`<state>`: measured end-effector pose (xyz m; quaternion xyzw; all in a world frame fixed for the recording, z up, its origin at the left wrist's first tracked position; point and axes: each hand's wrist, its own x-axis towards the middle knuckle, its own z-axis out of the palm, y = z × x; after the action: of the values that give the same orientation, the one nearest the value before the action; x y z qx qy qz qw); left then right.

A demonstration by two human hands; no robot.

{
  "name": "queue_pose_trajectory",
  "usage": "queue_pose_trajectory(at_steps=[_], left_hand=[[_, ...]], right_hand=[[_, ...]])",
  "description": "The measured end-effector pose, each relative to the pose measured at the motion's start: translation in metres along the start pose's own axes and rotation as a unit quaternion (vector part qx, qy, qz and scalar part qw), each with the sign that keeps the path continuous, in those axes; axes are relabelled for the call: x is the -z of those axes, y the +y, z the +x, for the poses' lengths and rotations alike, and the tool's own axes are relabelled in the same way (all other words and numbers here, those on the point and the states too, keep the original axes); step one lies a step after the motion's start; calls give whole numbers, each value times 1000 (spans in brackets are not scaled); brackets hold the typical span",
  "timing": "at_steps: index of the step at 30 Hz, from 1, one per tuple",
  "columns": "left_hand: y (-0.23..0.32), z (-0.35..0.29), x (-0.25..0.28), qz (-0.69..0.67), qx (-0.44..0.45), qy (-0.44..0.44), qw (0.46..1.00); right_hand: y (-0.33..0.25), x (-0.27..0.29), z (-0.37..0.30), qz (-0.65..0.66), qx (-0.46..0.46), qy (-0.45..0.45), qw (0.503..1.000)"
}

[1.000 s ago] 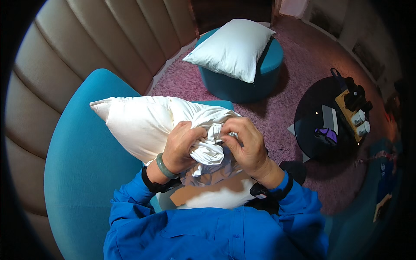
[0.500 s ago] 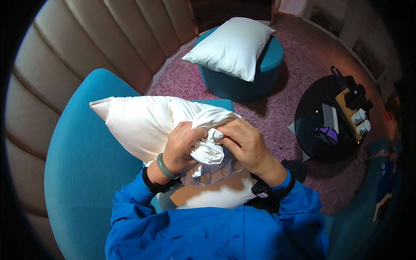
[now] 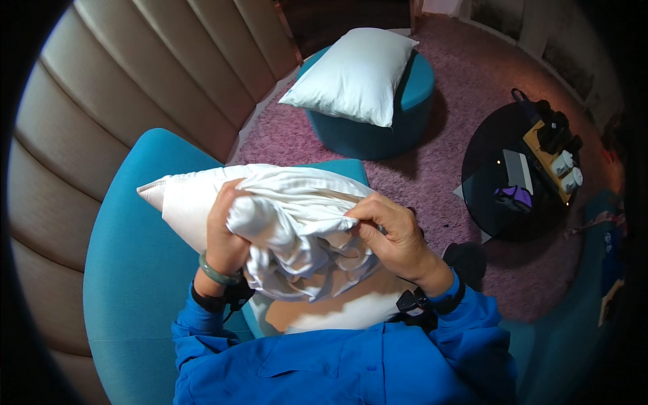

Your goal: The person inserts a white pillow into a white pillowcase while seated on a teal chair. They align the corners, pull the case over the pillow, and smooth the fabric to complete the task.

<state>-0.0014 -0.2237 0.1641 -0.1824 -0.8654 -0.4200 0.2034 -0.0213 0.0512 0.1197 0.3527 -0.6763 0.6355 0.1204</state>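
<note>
A white pillow (image 3: 182,202) lies across a teal armchair (image 3: 128,270) in front of me. A white pillowcase (image 3: 297,223) is bunched up over the near end of the pillow. My left hand (image 3: 226,236) grips the bunched cloth from the left side, with a green bracelet on the wrist. My right hand (image 3: 391,233) pinches the gathered edge of the pillowcase from the right. Both sleeves are blue.
A second white pillow (image 3: 354,74) rests on a round teal ottoman (image 3: 405,115) on the purple rug (image 3: 459,67). A round black side table (image 3: 499,196) with small items stands at the right. A padded beige wall (image 3: 101,88) curves along the left.
Both hands have pulled the bunched pillowcase farther up over the pillow end. My left hand moved up and left, and the cloth now spreads wider between the hands.
</note>
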Motion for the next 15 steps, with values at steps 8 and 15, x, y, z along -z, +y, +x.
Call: queue_pose_trajectory(at_steps=[8, 15], left_hand=[[-28, 5, 30, -179, 182, -12, 967], [6, -10, 28, 131, -21, 117, 984]], right_hand=[[-5, 11, 2, -25, 0, -36, 999], [23, 10, -10, 208, -129, 43, 969]])
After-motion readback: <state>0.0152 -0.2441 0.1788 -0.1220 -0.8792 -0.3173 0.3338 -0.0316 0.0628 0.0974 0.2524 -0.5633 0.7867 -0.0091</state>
